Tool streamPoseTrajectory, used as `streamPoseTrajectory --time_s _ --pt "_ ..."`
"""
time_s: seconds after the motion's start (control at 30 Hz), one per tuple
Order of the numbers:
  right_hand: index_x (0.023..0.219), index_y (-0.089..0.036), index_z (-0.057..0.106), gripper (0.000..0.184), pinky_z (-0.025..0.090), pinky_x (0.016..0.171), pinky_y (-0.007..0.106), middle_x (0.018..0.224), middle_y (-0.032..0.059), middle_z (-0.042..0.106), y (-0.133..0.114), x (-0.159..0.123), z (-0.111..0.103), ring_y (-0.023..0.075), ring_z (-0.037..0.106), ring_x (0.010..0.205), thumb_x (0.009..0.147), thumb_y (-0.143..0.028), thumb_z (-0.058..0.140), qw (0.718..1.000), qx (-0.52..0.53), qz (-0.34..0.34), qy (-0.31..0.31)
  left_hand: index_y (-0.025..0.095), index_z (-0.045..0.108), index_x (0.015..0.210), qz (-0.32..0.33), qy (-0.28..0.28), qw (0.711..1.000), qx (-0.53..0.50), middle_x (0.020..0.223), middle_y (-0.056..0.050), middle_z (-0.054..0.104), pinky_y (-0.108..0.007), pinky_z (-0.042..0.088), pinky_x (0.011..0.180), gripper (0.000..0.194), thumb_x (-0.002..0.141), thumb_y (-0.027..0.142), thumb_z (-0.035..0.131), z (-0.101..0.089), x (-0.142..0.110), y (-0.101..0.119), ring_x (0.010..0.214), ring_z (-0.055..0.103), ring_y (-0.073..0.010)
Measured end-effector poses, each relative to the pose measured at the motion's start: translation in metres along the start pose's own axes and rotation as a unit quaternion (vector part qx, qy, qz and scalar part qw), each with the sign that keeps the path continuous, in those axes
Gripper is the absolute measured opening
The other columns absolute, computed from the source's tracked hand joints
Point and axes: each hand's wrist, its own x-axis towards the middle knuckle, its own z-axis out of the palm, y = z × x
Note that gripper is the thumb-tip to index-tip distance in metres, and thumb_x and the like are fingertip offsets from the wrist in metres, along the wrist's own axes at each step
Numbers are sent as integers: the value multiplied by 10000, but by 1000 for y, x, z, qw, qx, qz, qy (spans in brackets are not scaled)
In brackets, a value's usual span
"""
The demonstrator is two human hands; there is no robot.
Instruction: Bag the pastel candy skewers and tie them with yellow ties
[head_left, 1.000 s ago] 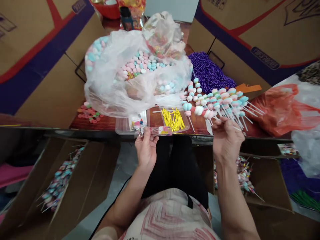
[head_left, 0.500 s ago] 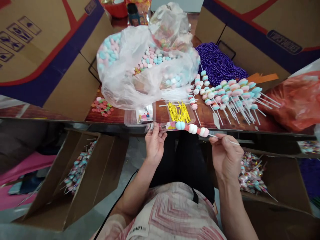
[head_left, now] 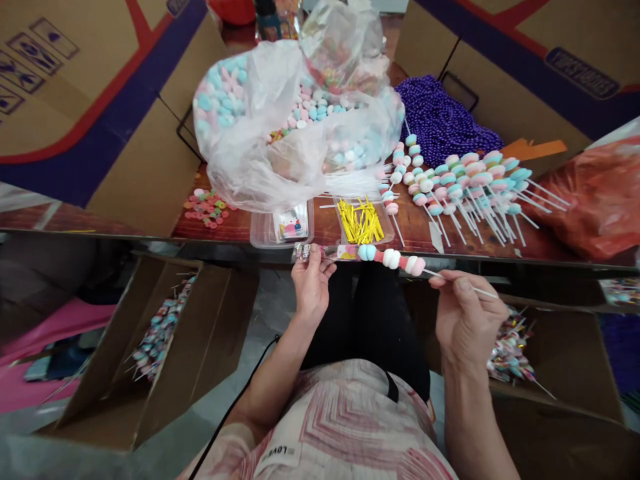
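Observation:
Between my hands, in front of the table edge, lies a candy skewer (head_left: 391,259) with blue, white and pink marshmallow-like sweets and red pieces on a white stick. My right hand (head_left: 467,310) pinches the bare stick between thumb and fingers. My left hand (head_left: 312,283) is closed on a small clear plastic bag (head_left: 346,252) with a coloured print. The skewer's blue end meets the bag's mouth; how far it reaches inside I cannot tell. Just beyond, on the table, stand a tub of yellow twist ties (head_left: 361,221) and a tub of printed bags (head_left: 291,223).
Finished skewers (head_left: 475,177) lie piled at the right by purple beads (head_left: 435,120). Large plastic bags of sweets (head_left: 265,127) fill the table's middle. Loose candy rings (head_left: 207,208) lie left. Open cartons with skewers stand below at the left (head_left: 210,340) and right (head_left: 565,360).
My right hand has shifted a little to the right along the stick's end. The skewer and bag moved slightly right in view; my left hand still holds the bag.

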Motion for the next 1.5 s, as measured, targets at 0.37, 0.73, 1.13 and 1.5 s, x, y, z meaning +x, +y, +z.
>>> streamPoseTrajectory --time_s 0.37,0.73,1.13,1.5 --pt "808 -231 790 91 538 650 319 730 29 729 -5 -4 -8 161 672 636 800 -311 747 997 -39 -6 -69 167 629 783 14 -19 1000 6 710 23 680 -219 480 590 449 570 443 912 -1 -1 -4 620 680 -112" --pt "836 -224 797 77 550 650 296 757 28 742 6 -2 -16 157 681 663 800 -283 764 995 -26 18 -98 163 622 763 60 -60 993 80 663 42 652 -194 509 530 497 544 509 903 -7 7 -1 579 692 -117" --pt "868 -222 804 81 565 674 280 787 21 753 9 0 -24 145 696 672 803 -218 757 992 -36 7 -122 160 612 751 34 -106 985 129 645 46 649 -184 517 511 486 558 507 894 -13 11 3 551 683 -109" --pt "853 -219 799 74 571 670 293 781 24 745 12 -1 -28 155 694 680 790 -247 772 993 -43 11 -105 162 617 746 31 -83 991 103 641 37 655 -192 510 514 456 573 481 894 -12 11 5 587 710 -134"
